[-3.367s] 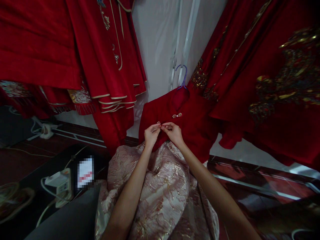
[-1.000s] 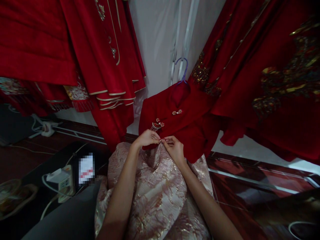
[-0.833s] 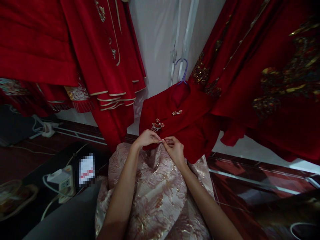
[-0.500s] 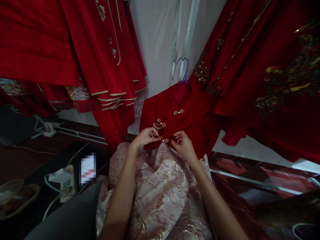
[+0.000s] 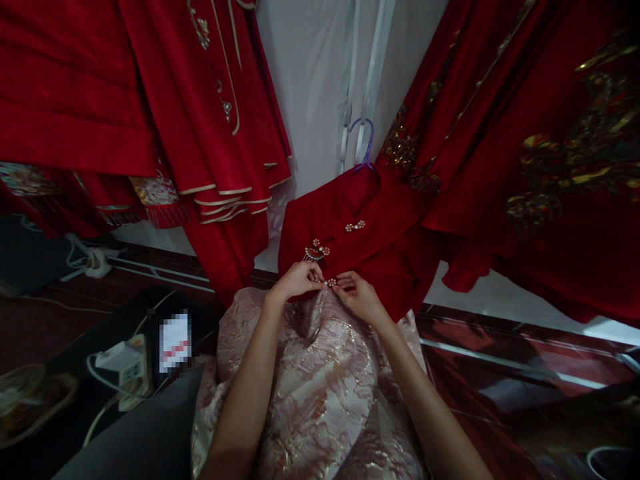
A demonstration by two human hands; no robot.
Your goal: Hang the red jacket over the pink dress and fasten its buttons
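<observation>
A red garment (image 5: 395, 227) on a purple hanger (image 5: 367, 150) lies over the near edge of my lap. On its front are a jewelled clasp (image 5: 355, 227) near the collar, a fan-shaped brooch (image 5: 315, 252) with dangling beads, and a lower flower-shaped clasp (image 5: 330, 283). My left hand (image 5: 300, 279) pinches the left end of the lower clasp. From the other side, my right hand (image 5: 359, 295) has its fingers closed at the clasp's right end. Pink brocade cloth (image 5: 320, 380) with gold thread spreads beneath both forearms.
Red garments with pale trim (image 5: 210, 133) hang on the left; red ones with gold embroidery (image 5: 565, 153) hang on the right. A power strip (image 5: 133, 373) with cables and a bowl (image 5: 45, 413) sit at lower left. A metal rail (image 5: 510, 363) runs low at right.
My right hand has moved left and closed in on the lower clasp; before, it hovered apart with its fingers loosely curled. My left hand stays at the clasp, slightly lower and further right.
</observation>
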